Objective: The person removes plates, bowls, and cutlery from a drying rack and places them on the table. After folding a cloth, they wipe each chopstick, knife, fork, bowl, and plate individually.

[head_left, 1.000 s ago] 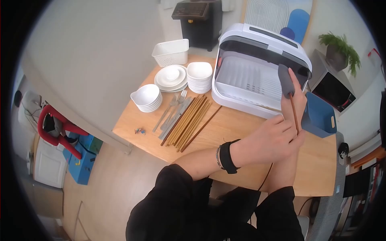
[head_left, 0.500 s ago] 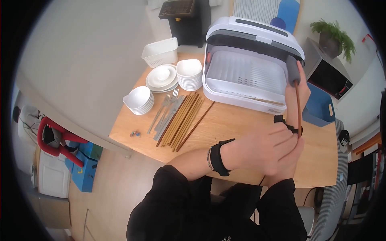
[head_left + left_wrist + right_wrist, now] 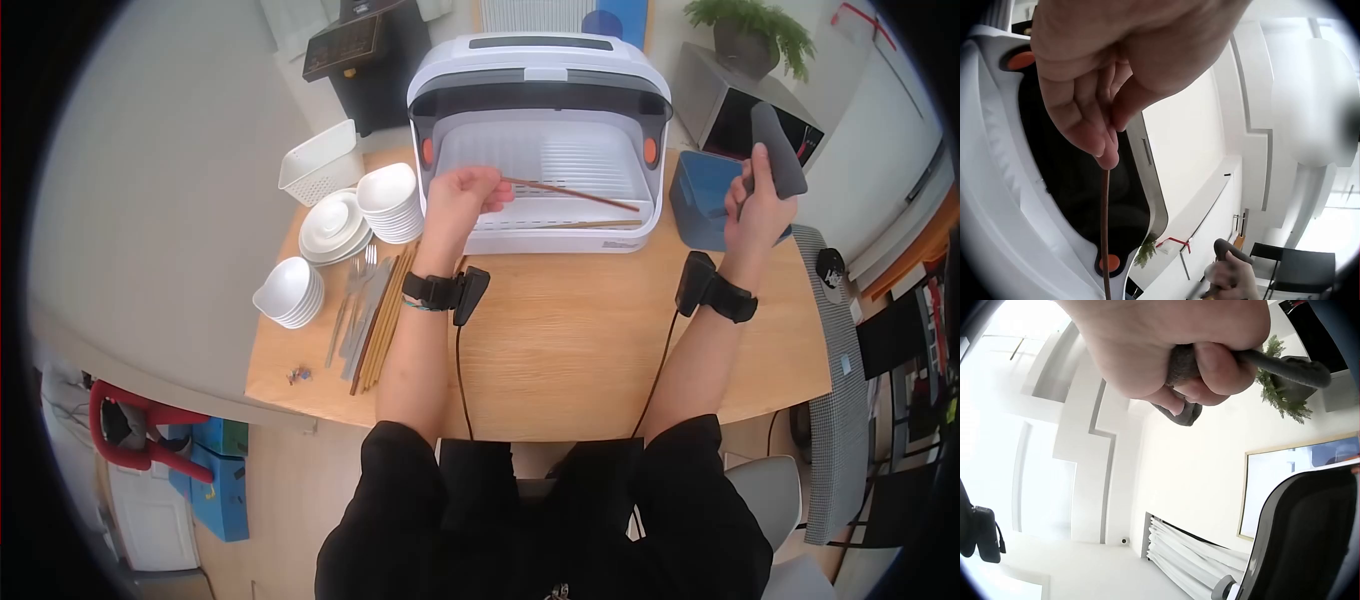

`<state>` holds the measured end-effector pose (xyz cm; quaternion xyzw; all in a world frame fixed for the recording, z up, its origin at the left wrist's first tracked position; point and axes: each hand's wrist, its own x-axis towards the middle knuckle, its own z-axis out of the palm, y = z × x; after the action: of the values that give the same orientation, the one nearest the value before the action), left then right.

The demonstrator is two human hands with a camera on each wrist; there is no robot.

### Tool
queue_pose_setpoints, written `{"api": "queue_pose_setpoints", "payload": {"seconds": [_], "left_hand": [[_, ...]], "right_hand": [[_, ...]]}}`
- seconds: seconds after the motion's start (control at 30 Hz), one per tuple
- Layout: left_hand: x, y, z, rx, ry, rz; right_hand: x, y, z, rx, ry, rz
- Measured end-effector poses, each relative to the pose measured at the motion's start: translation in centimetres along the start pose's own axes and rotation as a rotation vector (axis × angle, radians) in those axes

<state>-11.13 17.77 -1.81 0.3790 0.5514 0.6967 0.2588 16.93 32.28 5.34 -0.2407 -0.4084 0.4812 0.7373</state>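
My left hand (image 3: 462, 208) pinches one end of a dark brown chopstick (image 3: 575, 191) between thumb and fingers. The chopstick slants rightward over the front of a white dish box (image 3: 455, 245), whose dark lid (image 3: 540, 96) is raised. In the left wrist view, the same chopstick (image 3: 1105, 219) extends from the fingertips. A paler chopstick (image 3: 590, 224) lies along the box's front strip. Off to the right, my right hand (image 3: 762, 218) grips a grey cloth (image 3: 778, 150) above a blue bin (image 3: 700, 190). In the right wrist view the fingers curl round the cloth (image 3: 1291, 367).
Left of the box stand stacked white bowls (image 3: 390, 205), plates (image 3: 325, 250), handled bowls (image 3: 290, 293) and a white basket (image 3: 320, 165). More chopsticks (image 3: 385, 330) lie beside forks and knives (image 3: 352, 310), partly behind the left forearm. A microwave (image 3: 740, 110) bearing a potted plant (image 3: 748, 40) is at back right.
The hands, earlier close together with the cloth at the chopstick's upper end, have parted. The left moved left with the chopstick to the box; the right moved right with the cloth. The head view shifted.
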Motion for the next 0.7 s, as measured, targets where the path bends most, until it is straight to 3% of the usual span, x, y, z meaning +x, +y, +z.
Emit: {"api": "queue_pose_setpoints", "payload": {"seconds": [0.1,0.17,0.33,0.4,0.47,0.53,0.57,0.6,0.67,0.7], "left_hand": [[0.5,-2.7,-0.2,0.126,-0.062,-0.122],[0.3,-3.9,0.2,0.868,-0.008,0.171],[0.1,-5.8,-0.5,1.132,0.004,0.401],[-0.3,-5.3,-0.6,1.201,0.025,0.45],[-1.3,-2.3,-0.9,1.279,0.073,0.331],[-2.3,0.3,-2.1,1.25,0.026,0.283],[-3.1,1.1,-2.8,1.281,-0.024,0.174],[-3.9,1.7,-3.4,1.311,-0.072,0.067],[-6.1,-0.1,-5.2,1.458,-0.132,0.132],[-7.2,0.1,-5.1,1.489,-0.22,-0.029]], "right_hand": [[-0.9,0.0,1.2,-0.011,-0.096,0.044],[-1.4,0.0,1.6,0.031,-0.168,0.054],[-1.6,0.3,1.7,0.073,-0.333,0.118],[-1.5,0.5,1.7,-0.055,-0.38,0.199],[-1.7,0.6,1.7,-0.094,-0.404,0.213],[-1.6,1.0,1.7,-0.263,-0.47,0.182],[-1.3,1.0,1.5,-0.288,-0.534,0.218],[-1.2,1.4,1.4,-0.274,-0.521,0.217],[-1.2,2.6,1.5,-0.324,-0.541,0.031],[-1.2,2.5,1.5,-0.313,-0.529,0.032]]}}
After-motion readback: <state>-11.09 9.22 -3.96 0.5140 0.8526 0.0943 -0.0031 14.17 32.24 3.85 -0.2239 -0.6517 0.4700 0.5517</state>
